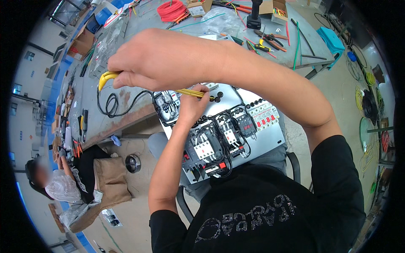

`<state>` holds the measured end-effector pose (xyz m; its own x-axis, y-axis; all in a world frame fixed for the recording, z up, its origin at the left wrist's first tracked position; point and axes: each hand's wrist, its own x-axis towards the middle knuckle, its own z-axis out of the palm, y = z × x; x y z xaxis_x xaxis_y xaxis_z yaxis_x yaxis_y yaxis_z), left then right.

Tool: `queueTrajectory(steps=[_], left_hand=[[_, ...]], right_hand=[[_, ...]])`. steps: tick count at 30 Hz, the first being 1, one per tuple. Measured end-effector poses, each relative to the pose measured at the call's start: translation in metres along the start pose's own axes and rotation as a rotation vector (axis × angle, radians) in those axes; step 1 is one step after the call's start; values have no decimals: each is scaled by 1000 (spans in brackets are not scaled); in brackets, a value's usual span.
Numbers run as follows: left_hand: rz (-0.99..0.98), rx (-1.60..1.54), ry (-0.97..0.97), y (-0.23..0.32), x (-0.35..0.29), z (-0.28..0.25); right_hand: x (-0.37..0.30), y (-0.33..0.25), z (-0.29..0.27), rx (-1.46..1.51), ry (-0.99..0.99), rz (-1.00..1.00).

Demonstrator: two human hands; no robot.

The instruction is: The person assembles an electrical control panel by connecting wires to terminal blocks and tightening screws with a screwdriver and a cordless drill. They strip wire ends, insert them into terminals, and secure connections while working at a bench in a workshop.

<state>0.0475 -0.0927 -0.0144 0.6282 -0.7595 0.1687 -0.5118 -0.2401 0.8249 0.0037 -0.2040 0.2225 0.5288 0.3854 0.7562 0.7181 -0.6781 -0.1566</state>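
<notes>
My right arm reaches across to the left, and my right hand point(141, 59) is closed on the folded end of a yellow wire bundle point(108, 77). A black cable point(112, 105) hangs by that end and trails in loose loops to the panel. Lower and nearer the middle, my left hand point(196, 103) pinches yellow wires point(190, 92) over the panel; my right forearm hides part of them. The metal mounting plate point(270, 141) rests tilted on my lap against the table edge. It carries contactors point(204, 149), circuit breakers with red switches point(265, 118) and black wiring.
On the grey table point(139, 80) lie a red wire coil point(173, 10), pliers point(270, 37), a black power tool point(254, 17) and wire offcuts. A blue stool point(331, 42) stands at the right. Another person point(67, 185) sits at the left.
</notes>
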Motion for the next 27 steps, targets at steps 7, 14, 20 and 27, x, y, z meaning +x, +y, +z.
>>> queueTrajectory(steps=[7, 14, 20, 27], left_hand=[[-5, 50, 36, 13, -2, -1], [-47, 251, 19, 7, -2, 11], [-37, 262, 38, -4, -7, 17], [-7, 320, -3, 5, -6, 12]], right_hand=[[1, 0, -3, 60, -9, 67], [0, 2, -13, 58, -15, 32], [6, 2, -19, 127, -84, 82], [3, 0, -41, 161, -135, 159]])
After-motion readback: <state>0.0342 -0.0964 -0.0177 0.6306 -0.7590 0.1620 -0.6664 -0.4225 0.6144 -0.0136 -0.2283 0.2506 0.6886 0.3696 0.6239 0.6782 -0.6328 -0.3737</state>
